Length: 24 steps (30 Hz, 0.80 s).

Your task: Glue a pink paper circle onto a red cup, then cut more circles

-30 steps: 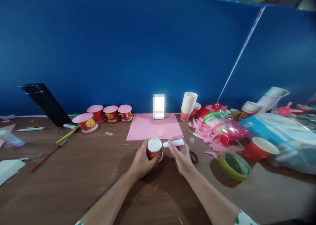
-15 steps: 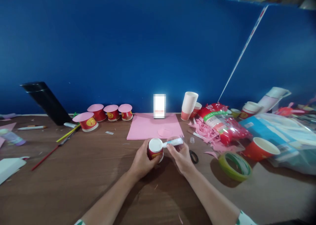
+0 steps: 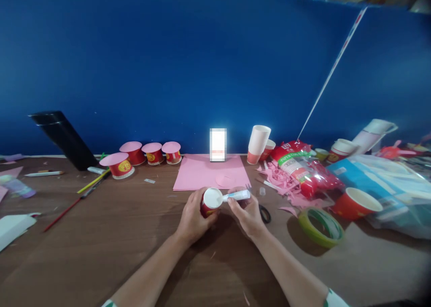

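Observation:
My left hand [image 3: 194,218] is wrapped round a red paper cup [image 3: 212,199], which is upside down with its white base facing up. In my right hand [image 3: 247,215] is a white glue tube [image 3: 239,195], its nozzle against the right edge of the cup's base. Beyond my hands lies a stack of pink paper [image 3: 195,174], with a pink paper circle [image 3: 225,180] on it. A small clear cap [image 3: 262,191] rests right of the tube. Black-handled scissors [image 3: 265,214] lie partly hidden behind my right hand.
Several red cups topped with pink discs [image 3: 121,163] stand at the back left, near a black flask [image 3: 63,138]. On the right are stacked paper cups [image 3: 258,143], pink scraps [image 3: 286,183], a red cup package [image 3: 299,165], green tape [image 3: 321,227] and a tipped cup [image 3: 357,203].
The cup has tilted slightly, so its lower rim no longer shows beneath my left fingers. The glue tube's nozzle stays at the edge of the base, and both hands barely shift.

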{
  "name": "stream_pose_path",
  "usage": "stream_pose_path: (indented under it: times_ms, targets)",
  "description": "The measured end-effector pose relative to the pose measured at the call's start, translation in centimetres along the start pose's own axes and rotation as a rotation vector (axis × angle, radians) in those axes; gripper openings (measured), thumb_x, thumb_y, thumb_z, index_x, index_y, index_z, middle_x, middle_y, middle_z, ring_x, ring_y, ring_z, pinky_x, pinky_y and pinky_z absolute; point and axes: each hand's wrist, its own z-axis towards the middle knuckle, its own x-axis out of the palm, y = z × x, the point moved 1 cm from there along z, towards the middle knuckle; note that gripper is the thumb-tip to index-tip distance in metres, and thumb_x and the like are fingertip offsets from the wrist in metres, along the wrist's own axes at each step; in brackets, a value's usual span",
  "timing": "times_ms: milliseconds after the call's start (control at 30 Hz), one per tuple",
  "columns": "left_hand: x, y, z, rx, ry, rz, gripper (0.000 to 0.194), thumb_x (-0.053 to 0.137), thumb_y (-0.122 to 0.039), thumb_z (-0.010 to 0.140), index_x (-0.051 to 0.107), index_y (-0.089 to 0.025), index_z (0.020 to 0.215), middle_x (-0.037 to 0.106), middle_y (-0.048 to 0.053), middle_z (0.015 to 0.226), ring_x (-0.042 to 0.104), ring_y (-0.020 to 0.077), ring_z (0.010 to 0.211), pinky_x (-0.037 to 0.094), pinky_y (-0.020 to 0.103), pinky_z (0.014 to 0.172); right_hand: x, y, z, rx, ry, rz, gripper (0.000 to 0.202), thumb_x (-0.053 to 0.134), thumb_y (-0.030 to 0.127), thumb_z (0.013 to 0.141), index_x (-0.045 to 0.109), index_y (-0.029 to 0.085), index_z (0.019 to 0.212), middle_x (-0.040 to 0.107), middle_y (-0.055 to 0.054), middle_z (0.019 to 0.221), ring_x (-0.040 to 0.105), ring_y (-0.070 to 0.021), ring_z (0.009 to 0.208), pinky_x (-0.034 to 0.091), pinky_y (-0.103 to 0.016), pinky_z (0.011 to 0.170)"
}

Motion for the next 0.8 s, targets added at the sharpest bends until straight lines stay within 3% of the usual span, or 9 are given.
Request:
stream_pose_path:
  times_ms: [267, 800]
  targets:
    - [0.02, -0.11, 0.01, -0.021, -0.022, 0.007, 0.049, 0.062, -0.023, 0.063, 0.046, -0.021, 0.109, 0.057, 0.006, 0.104, 0.053, 0.0230, 0.095, 0.042, 0.036, 0.082, -0.01, 0.54, 0.08, 0.000, -0.100, 0.025, 0.012, 0.059, 0.028, 0.073, 0.055, 0.018, 0.080, 0.055, -0.001, 0.072, 0.050, -0.0126, 0.063, 0.042, -0.023, 0.059]
    - [-0.05, -0.09, 0.02, -0.032, -0.017, -0.023, 0.047, 0.062, -0.024, 0.064, 0.047, -0.021, 0.109, 0.057, 0.005, 0.102, 0.054, 0.0218, 0.093, 0.042, 0.035, 0.081, 0.17, 0.20, -0.29, -0.005, 0.025, -0.025, 0.009, 0.057, 0.024, 0.076, 0.055, 0.017, 0.082, 0.052, 0.001, 0.067, 0.045, -0.0102, 0.057, 0.038, -0.021, 0.053]
